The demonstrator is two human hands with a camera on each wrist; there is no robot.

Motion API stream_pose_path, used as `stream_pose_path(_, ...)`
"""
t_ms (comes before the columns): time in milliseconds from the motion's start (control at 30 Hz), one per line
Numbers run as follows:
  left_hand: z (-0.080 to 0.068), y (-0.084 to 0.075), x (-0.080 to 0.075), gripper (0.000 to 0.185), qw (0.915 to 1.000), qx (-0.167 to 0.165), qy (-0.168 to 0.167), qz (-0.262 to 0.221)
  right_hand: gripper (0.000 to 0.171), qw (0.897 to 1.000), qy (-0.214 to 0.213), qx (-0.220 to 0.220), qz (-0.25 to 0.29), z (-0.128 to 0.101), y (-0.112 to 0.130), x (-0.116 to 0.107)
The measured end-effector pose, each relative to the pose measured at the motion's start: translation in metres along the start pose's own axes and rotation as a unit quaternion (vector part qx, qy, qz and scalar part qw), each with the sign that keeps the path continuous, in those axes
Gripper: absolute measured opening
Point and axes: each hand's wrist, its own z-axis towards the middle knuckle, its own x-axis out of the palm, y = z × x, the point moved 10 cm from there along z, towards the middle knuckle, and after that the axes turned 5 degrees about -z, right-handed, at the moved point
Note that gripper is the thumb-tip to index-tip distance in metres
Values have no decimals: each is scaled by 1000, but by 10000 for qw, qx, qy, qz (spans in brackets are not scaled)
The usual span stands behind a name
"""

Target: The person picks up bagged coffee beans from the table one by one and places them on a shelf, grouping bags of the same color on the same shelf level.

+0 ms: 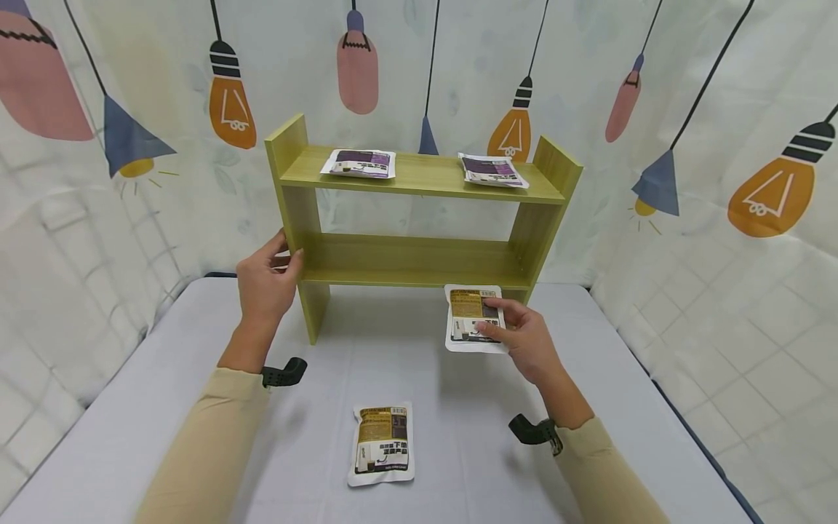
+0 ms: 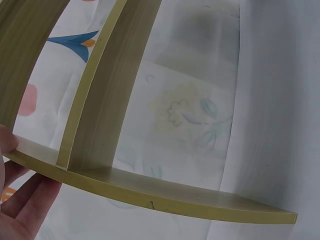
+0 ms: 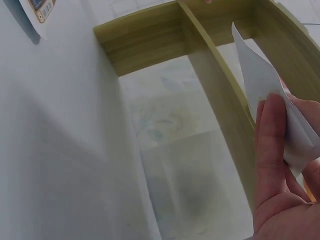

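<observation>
A yellow-green wooden shelf (image 1: 419, 262) with two boards stands at the back of the table. My left hand (image 1: 268, 280) grips its left upright at the lower board; in the left wrist view the fingers (image 2: 20, 200) wrap the shelf's edge (image 2: 150, 192). My right hand (image 1: 517, 335) pinches a white pouch with a brown-yellow label (image 1: 468, 316), held just in front of the shelf's right foot. In the right wrist view the pouch (image 3: 260, 85) shows its white back above the thumb. Two purple-labelled pouches (image 1: 360, 163) (image 1: 492, 169) lie on the top board.
Another brown-yellow pouch (image 1: 382, 442) lies on the grey table (image 1: 164, 407) near the front, between my forearms. A curtain printed with light bulbs (image 1: 687, 145) hangs close behind and at both sides. The lower shelf board holds nothing visible.
</observation>
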Motion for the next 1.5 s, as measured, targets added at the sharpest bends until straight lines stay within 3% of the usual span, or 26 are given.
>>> stream_pose_path(533,1,0,0,44,10000,47,-9,-24,59,9999,48,-82,106,16,13,-5)
stream_pose_path(800,1,1,0,45,10000,52,-2,46,67,9985,402,-275,268,18,27,-4)
stream_pose_path(1500,0,-1,-1,45,9999,112,-27,-43,84,9907,1261,-153,493,21,34,0)
